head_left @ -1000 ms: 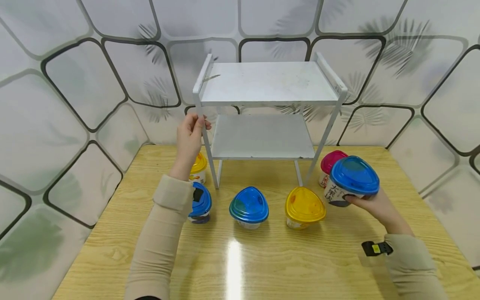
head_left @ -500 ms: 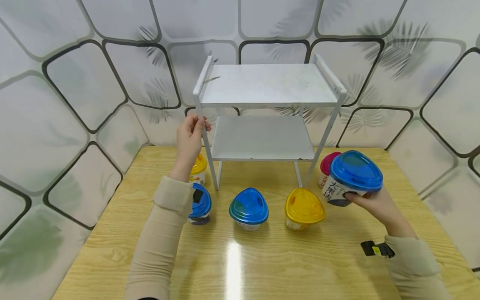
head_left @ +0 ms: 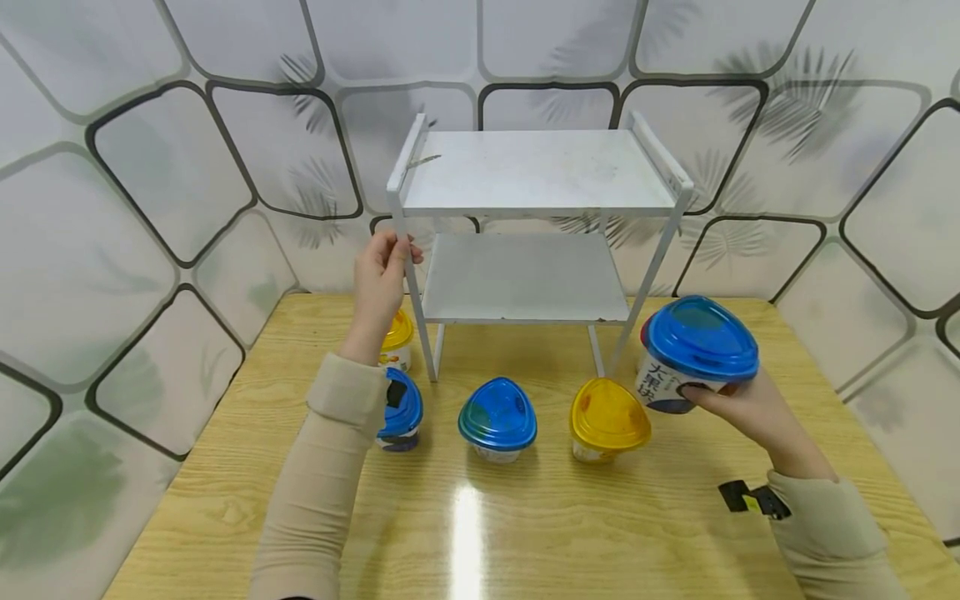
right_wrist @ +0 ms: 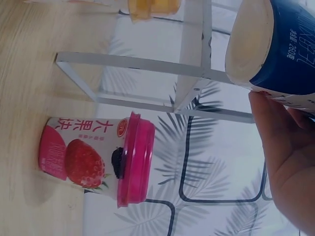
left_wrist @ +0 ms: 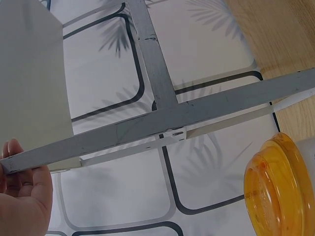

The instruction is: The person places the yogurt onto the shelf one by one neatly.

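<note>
My left hand (head_left: 381, 271) grips the left front post of a white two-tier shelf rack (head_left: 536, 171). In the left wrist view, the fingers of that hand (left_wrist: 27, 196) curl round the grey metal bar. My right hand (head_left: 761, 417) holds a blue-lidded yogurt cup (head_left: 701, 337) in the air to the right of the rack. The right wrist view shows this cup's pale base (right_wrist: 251, 44) lifted off the table. Behind it stands a pink-lidded yogurt cup (right_wrist: 93, 157), mostly hidden in the head view.
On the wooden table (head_left: 555, 533), a yellow-lidded cup (head_left: 609, 421) and a blue-lidded cup (head_left: 498, 419) stand before the rack. Another blue-lidded cup (head_left: 401, 412) and a yellow-lidded cup (head_left: 397, 342) are partly behind my left arm. A patterned wall covering (head_left: 547, 50) rises behind.
My right hand has raised the blue-lidded yogurt cup slightly, and it now covers nearly all of the pink-lidded cup. My left hand keeps its grip on the post.
</note>
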{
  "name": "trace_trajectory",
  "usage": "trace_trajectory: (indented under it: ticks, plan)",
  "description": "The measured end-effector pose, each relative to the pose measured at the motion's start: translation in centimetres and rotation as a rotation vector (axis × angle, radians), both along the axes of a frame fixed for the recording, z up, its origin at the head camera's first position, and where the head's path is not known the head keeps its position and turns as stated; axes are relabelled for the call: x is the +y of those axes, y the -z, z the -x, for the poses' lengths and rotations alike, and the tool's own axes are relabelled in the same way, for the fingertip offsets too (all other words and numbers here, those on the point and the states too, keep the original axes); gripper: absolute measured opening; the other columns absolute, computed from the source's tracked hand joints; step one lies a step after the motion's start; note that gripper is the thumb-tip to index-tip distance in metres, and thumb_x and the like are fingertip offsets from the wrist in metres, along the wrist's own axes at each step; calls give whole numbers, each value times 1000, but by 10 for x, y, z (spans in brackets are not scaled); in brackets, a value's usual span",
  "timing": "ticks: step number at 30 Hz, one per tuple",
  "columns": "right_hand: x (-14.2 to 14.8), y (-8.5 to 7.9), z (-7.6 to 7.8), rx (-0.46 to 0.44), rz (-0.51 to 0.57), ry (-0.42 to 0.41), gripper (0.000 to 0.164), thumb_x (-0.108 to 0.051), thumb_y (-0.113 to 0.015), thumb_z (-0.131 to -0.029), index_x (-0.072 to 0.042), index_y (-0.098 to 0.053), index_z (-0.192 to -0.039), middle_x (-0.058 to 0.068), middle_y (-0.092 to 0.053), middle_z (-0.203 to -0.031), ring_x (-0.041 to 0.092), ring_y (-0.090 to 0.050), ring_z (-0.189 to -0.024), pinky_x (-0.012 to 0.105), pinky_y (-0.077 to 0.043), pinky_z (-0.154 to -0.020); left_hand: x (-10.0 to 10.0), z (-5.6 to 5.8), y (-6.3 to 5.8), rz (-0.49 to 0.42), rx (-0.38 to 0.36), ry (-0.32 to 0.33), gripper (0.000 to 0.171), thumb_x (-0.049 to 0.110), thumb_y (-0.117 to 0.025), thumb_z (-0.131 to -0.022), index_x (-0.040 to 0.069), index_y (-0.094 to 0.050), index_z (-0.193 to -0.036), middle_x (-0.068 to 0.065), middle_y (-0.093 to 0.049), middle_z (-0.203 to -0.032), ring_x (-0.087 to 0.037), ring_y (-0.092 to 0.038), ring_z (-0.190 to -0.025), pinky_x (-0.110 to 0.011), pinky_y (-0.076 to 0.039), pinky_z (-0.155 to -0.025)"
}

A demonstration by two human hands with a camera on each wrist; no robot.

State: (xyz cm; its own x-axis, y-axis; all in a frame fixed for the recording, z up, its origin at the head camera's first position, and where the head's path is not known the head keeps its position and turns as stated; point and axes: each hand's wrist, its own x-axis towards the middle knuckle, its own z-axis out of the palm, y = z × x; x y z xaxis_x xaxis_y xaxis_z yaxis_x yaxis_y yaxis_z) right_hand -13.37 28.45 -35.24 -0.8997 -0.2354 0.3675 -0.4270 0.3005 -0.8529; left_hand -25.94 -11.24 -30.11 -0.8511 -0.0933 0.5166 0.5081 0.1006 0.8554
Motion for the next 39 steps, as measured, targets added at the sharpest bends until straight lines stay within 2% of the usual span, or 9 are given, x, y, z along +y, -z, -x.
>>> trace_trajectory:
  ticks: [7, 14, 20, 23, 25, 27, 33, 35, 39]
  plan:
    - [-8, -7, 1, 36, -68, 50, 66, 18, -60, -71, -7, -39, -129, -14, -51, -112, 3, -52, -95, 20, -49, -66, 0, 2, 2, 25, 15, -23, 22, 10, -42, -93, -10, -52, -92, -15, -57, -80, -10, -54, -72, -29, -47, -74]
    - [-19, -17, 3, 96, -9, 51, 68, 22, -59, -67, -7, -43, -126, -10, -54, -110, 5, -54, -93, 19, -50, -63, 0, 0, 1, 25, 9, -18, 22, 10, -42, -93, -10, -52, -94, -12, -57, -80, -11, -55, -73, -28, -47, -73]
    - [-27, -26, 5, 118, 87, 1, 69, 24, -57, -66, -10, -45, -125, -6, -55, -112, 6, -54, -96, 18, -49, -66, 1, -7, -4, 27, 1, -10, 23, 10, -41, -93, -11, -51, -95, -16, -56, -82, -12, -54, -73, -31, -46, -75]
    - [-30, -32, 7, 109, 134, -44, 69, 24, -55, -68, -7, -41, -127, -3, -53, -115, 9, -52, -100, 17, -47, -72, 1, -6, -4, 26, -9, -12, 23, 9, -41, -93, -12, -51, -95, -18, -56, -83, -13, -54, -73, -36, -46, -77]
    - [-32, -36, 8, 100, 161, -66, 69, 24, -55, -69, -6, -39, -129, -2, -51, -117, 10, -51, -102, 17, -45, -76, 0, 0, 1, 23, 0, -10, 24, 11, -41, -93, -10, -51, -95, -16, -56, -83, -12, -54, -73, -36, -46, -77]
    - [-34, -39, 9, 94, 173, -85, 68, 23, -54, -70, -5, -38, -130, -1, -50, -118, 10, -50, -104, 17, -45, -78, 0, 1, 2, 24, -4, -7, 24, 12, -41, -93, -10, -51, -95, -18, -56, -83, -12, -54, -73, -35, -46, -76]
    - [-41, -49, 13, 88, 170, -50, 66, 22, -55, -71, -3, -38, -129, -1, -52, -116, 10, -52, -101, 18, -47, -74, 0, 1, 2, 22, -8, 0, 25, 13, -41, -93, -10, -51, -95, -19, -56, -84, -14, -54, -74, -34, -46, -76]
    - [-44, -52, 14, 81, 181, -38, 66, 22, -56, -71, -2, -37, -129, 0, -52, -116, 11, -52, -101, 18, -46, -77, 0, 0, 1, 22, -7, -1, 25, 13, -41, -93, -10, -51, -95, -18, -56, -84, -13, -54, -74, -35, -46, -76]
    - [-49, -59, 16, 79, 190, -46, 65, 20, -57, -71, -2, -38, -129, 3, -52, -116, 13, -52, -102, 18, -46, -77, -1, -1, 1, 22, -1, -4, 24, 12, -41, -93, -10, -51, -95, -18, -56, -83, -13, -54, -73, -35, -47, -76]
